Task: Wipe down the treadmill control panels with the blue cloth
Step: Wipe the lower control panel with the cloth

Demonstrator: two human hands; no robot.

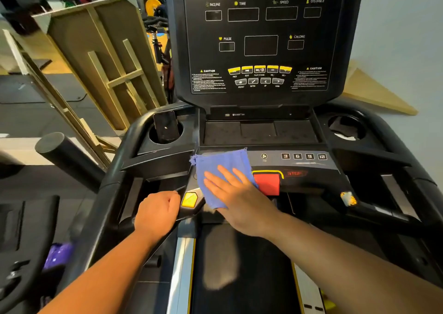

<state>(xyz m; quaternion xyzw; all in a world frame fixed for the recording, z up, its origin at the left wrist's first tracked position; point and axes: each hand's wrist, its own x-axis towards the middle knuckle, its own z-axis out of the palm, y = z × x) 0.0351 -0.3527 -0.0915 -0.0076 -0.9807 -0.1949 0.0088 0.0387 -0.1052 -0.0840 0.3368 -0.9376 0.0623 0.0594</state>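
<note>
- Pressing flat, fingers spread and palm down: right hand (233,191), lying on the crumpled blue woven cloth (221,170).
- Lying under that hand on the left part of the grey lower control panel (297,164) of the black treadmill: the blue cloth, its frayed top edge reaching the panel's upper rim and its bottom corner hanging past the panel's near edge.
- Sitting just right of the cloth, touching or nearly touching the right hand's outer edge: red rectangular stop button (267,184) with a yellow outline.
- Showing uncovered further right on the same panel: small fan icon (264,156) and a row of white-framed number keys (304,156) reading 3, 6, 9, 12.
- Curling closed around the black left handlebar (124,193): left hand (157,214), knuckles up, fingers wrapped and hidden underneath.
- Lying just beside the left hand's thumb side: yellow hexagonal handlebar button (189,199), between that hand and the cloth's lower edge.
- Standing upright above, well clear of both hands: large black upper display console (261,40), screens dark, with yellow and grey keys along its lower middle.
- Leaning in the round left cup holder (153,136): dark glossy smartphone (166,126), tilted upright.
- Running down between the forearms: black treadmill belt (239,265).
</note>
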